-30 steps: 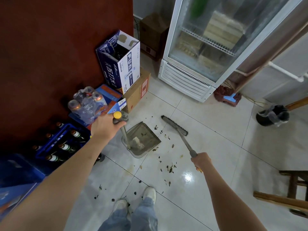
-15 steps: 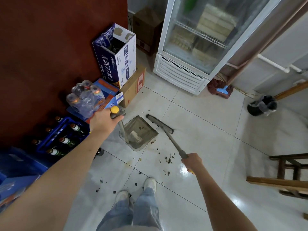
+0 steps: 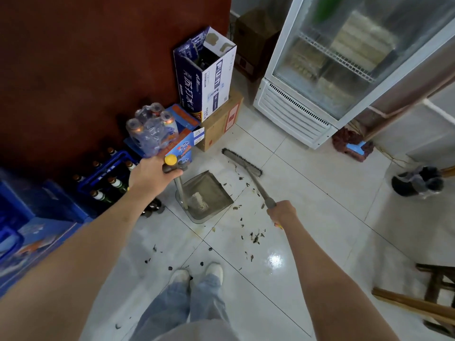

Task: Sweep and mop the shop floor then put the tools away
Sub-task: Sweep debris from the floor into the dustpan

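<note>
On the tiled floor (image 3: pixel 307 193), the broom (image 3: pixel 242 163), its handle clasped in the right hand's grip (image 3: pixel 283 214), was angled up-left beyond the dustpan (image 3: pixel 209 193), steadied by the left hand's grip (image 3: pixel 150 178) on its upright handle; debris (image 3: pixel 254 237) was scattered nearer the right hand.

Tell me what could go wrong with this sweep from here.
1. Debris lies scattered toward the shoes, well short of the dustpan; a stroke from the broom may miss it.
2. The left hand steadies the dustpan only by its handle top; it could slide.
3. Bottles stand close behind.
</note>
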Demonstrator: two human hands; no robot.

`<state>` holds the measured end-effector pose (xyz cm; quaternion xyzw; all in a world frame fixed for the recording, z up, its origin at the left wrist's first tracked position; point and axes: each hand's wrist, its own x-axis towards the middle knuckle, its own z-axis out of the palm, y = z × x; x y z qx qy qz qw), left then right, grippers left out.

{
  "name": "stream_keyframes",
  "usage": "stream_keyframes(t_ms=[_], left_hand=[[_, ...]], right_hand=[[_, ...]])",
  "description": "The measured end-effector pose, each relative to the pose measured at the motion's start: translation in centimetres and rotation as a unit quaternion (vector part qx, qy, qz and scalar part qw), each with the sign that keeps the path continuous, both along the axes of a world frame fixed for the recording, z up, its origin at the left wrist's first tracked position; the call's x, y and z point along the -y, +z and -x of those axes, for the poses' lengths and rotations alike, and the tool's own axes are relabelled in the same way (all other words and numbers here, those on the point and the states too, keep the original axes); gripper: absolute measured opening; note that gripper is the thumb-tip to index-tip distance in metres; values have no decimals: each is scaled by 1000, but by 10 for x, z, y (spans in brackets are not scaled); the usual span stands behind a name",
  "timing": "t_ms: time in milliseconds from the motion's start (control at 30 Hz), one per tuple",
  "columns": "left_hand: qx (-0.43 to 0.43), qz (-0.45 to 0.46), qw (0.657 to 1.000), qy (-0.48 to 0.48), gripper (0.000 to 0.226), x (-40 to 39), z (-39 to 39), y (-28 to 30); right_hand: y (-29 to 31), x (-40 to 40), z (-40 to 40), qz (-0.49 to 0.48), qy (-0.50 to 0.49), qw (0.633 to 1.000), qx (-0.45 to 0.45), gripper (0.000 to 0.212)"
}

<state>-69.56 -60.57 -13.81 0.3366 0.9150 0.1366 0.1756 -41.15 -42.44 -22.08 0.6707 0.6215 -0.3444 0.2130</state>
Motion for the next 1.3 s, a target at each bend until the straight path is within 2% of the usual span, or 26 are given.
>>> stream_keyframes(t_ms=[200, 367, 700, 900, 1300], left_hand=[[-14, 9, 1000, 10, 48, -2, -6, -4], [-15, 5, 1000, 22, 49, 3, -9, -9], [4, -17, 999, 40, 45, 17, -18, -5], [25, -20, 997, 65, 48, 34, -10, -4], [16, 1, 999, 49, 46, 19, 2, 2]], right_hand=[[-9, -23, 1, -15, 29, 999, 18, 18], [-9, -23, -6, -2, 43, 999, 33, 15], [11, 38, -37, 32, 42, 998, 33, 24], [14, 50, -44, 15, -3, 1000, 18, 14], [20, -6, 6, -13, 10, 999, 34, 17]])
